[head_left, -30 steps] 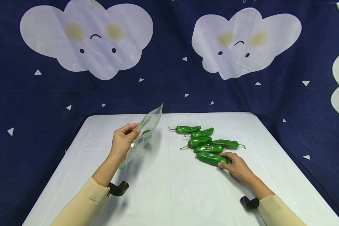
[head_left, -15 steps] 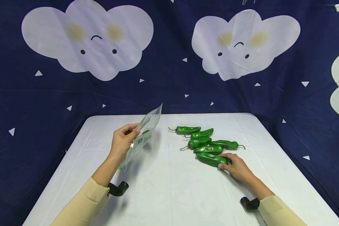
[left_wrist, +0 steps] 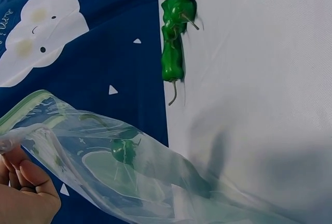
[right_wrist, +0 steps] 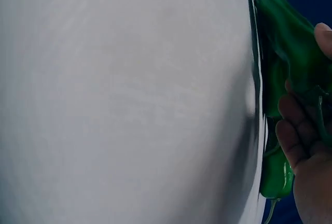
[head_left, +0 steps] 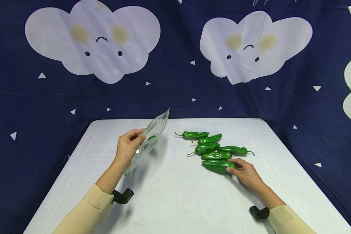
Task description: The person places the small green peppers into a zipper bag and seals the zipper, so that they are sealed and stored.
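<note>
In the head view my left hand (head_left: 129,146) pinches the edge of a clear zip bag (head_left: 147,146), holding it up at a slant over the left half of the table. Through its film shows a green pepper (left_wrist: 123,150) in the left wrist view. My right hand (head_left: 245,172) grips the stem end of another green pepper (head_left: 217,166) between thumb and fingers, at the near end of a group of peppers. That pepper's body (right_wrist: 290,37) runs away from the fingers in the right wrist view, and its stem shows beside the palm.
Several more green peppers (head_left: 207,148) lie close together beyond the right hand, some with long curved stems. A white cloth covers the table (head_left: 181,201). Behind its far edge hangs a dark blue curtain (head_left: 175,94) with clouds and triangles.
The pepper in my right hand has swung slightly, its tip shifting a little toward me and away from the neighbouring pepper. My left hand and the bag have stayed nearly still.
</note>
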Motion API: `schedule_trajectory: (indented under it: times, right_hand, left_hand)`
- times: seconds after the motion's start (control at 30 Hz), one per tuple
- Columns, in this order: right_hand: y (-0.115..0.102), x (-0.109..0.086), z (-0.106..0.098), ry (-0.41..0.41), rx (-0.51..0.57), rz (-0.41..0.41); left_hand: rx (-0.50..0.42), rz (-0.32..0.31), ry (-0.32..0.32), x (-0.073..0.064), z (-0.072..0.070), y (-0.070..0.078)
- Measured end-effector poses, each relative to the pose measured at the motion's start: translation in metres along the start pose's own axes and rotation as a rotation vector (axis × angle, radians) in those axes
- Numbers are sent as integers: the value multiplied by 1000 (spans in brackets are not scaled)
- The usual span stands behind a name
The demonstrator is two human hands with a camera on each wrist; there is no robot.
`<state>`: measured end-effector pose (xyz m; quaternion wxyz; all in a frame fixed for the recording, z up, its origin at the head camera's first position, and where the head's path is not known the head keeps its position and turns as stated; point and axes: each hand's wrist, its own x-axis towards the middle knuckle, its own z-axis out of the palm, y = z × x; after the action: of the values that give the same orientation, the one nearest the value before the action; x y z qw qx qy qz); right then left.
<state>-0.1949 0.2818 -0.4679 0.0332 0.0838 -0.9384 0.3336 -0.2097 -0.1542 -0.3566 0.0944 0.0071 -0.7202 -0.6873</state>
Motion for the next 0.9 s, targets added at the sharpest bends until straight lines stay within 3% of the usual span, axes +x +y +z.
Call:
schedule_trajectory:
  times: [0.57,0.9]
  right_hand:
    - [-35,10,-3,80,92,-102]
    - [-62,23,-10,78,163,-100]
  left_hand:
    - [28,-18,9,0,1,0]
    - [34,-25,3,-2,2,-1]
